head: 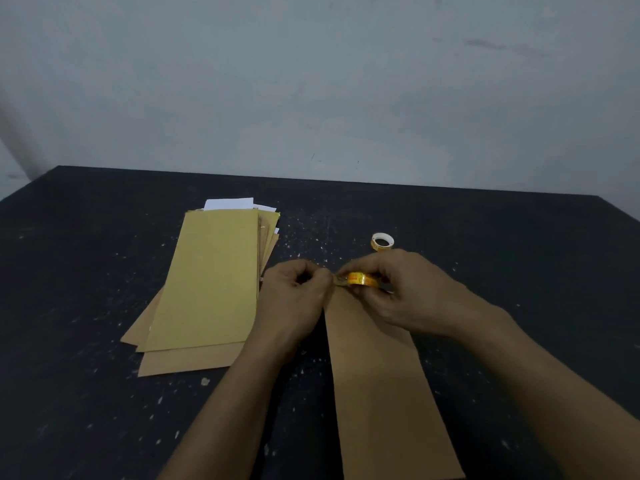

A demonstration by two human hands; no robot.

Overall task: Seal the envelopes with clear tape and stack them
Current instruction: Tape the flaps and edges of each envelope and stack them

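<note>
The right-hand grip [408, 289] is closed around a yellow tape roll [360, 279]. The left-hand grip [294, 296] pinches the roll's left edge. Both are held over the far end of a brown envelope [381, 393] lying flat on the desk [104, 427]. An envelope stack [207, 282] lies to the left. A second roll [382, 241] sits just beyond the hands.

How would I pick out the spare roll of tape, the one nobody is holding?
Start at the black speckled table and find the right hand, which grips a yellow tape roll. Just beyond that hand, toward the wall, a second roll lies flat on the table. It alone is untouched, its white core facing up.
</note>
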